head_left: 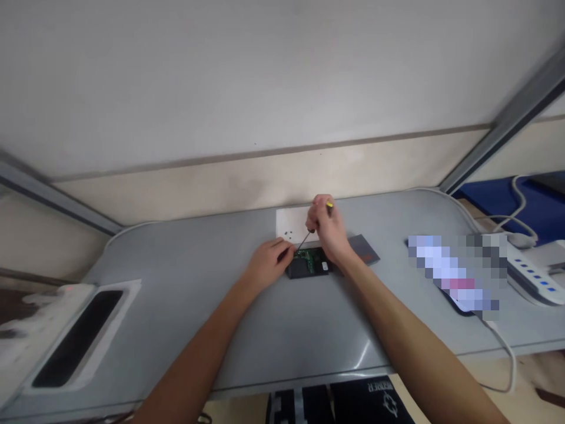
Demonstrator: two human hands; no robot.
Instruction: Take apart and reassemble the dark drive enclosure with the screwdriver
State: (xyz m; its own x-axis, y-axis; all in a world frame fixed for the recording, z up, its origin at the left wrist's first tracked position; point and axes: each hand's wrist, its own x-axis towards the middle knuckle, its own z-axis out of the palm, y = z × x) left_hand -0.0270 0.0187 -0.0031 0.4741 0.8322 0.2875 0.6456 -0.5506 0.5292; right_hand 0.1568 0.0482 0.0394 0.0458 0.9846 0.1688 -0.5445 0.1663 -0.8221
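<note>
The circuit board (309, 262) seems light, fragile, best held by its nine o'clock edge, left hand (270, 261) in unclear grip, right hand (327, 225) clasping a screwdriver (311, 231)

A green-and-black circuit board (311, 261) on a grey table (198, 253), white paper (295, 221) at eleven o'clock, yellow-and-black screwdriver handle (329, 208) at one.

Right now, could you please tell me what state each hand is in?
Left hand: fingers bent at the circuit board's edge; whether gripping, cannot be told.
Right hand: closed, holding a screwdriver.
</note>
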